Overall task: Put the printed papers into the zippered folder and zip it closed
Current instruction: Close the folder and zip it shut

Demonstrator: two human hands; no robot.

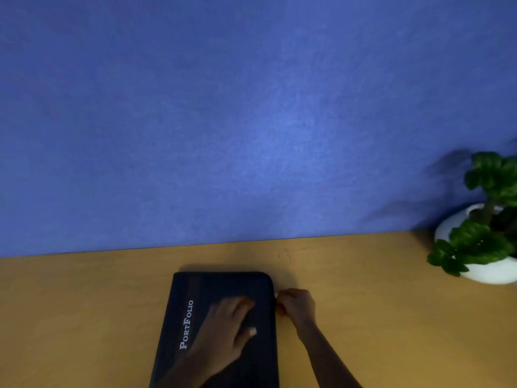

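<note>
Dim desk (84, 317), folder (223, 287) bottom cropped

Quick count of what's on view: one zippered folder (223, 287), dark, lid down, with a single printed word, "PortFolio", running along its cover. Two hands total, one left hand (226, 329) and one right hand (296, 305), so two forearms coming in from the bottom edge too. One potted plant (481, 242), and that's one white pot (492, 271) with one leafy green thing in it. One wooden desk (84, 317) under it all, and one blue wall (251, 121) behind. Loose printed papers in sight: zero. So seven-ish items if you count the hands separately, and only the hands come as a pair.
</note>
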